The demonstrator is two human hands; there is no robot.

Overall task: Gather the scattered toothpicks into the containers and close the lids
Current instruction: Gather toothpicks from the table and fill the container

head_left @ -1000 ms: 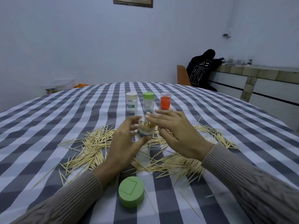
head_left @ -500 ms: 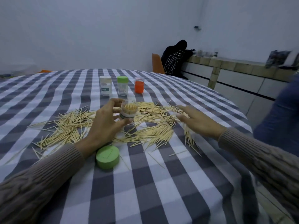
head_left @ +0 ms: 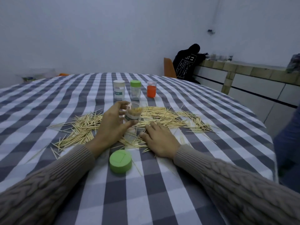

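Note:
My left hand (head_left: 112,125) grips an open clear container (head_left: 133,113) partly filled with toothpicks, tilted toward me above the table. My right hand (head_left: 159,138) lies flat, palm down, on scattered toothpicks (head_left: 164,114) just right of the container. More toothpicks (head_left: 81,127) spread out to the left. A green lid (head_left: 120,161) lies on the cloth in front of my hands. Three containers stand in a row further back: a white-lidded one (head_left: 119,91), a green-lidded one (head_left: 135,90) and an orange one (head_left: 151,89).
The checked tablecloth (head_left: 162,189) covers a large table whose right edge drops away near a person's blue sleeve (head_left: 289,143). A chair (head_left: 168,69) with a black jacket (head_left: 186,65) stands behind, beside a tiled counter (head_left: 243,70).
My right hand drew back from the far right toothpicks to just right of the container, resting flat on the pile. My left hand kept hold of the container.

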